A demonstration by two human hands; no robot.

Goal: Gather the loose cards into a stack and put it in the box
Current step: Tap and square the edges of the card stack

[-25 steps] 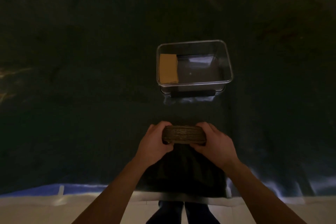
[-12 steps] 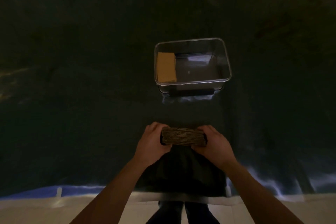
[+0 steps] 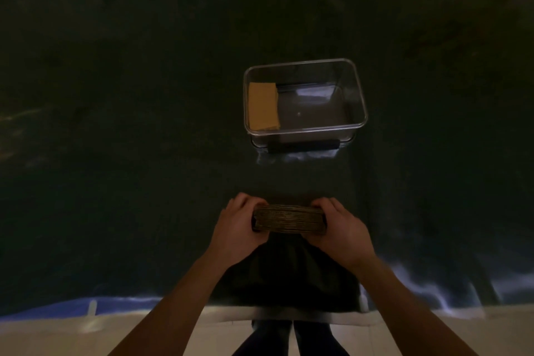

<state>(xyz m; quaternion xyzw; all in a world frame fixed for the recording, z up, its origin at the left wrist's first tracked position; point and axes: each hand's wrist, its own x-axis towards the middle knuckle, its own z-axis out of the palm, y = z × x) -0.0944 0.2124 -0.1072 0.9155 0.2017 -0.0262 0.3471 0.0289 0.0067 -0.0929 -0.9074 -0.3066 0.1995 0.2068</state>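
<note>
A thick stack of cards (image 3: 289, 218) stands on its long edge on the dark cloth, low in the middle of the view. My left hand (image 3: 239, 229) clasps its left end and my right hand (image 3: 340, 230) clasps its right end. A clear plastic box (image 3: 358, 95) sits open on the cloth farther away, straight beyond the stack. Inside the box, an orange-yellow stack of cards (image 3: 263, 106) lies flat against its left wall. The light is dim.
A dark green cloth (image 3: 130, 130) covers the whole table, wrinkled at the far edge. The table's near edge runs just below my forearms, with pale floor (image 3: 57, 335) and my dark shoes (image 3: 291, 338) beneath.
The stack's side has gone from bulged and rounded to squarer between my hands. Both hands stay at the same spot on the cloth.
</note>
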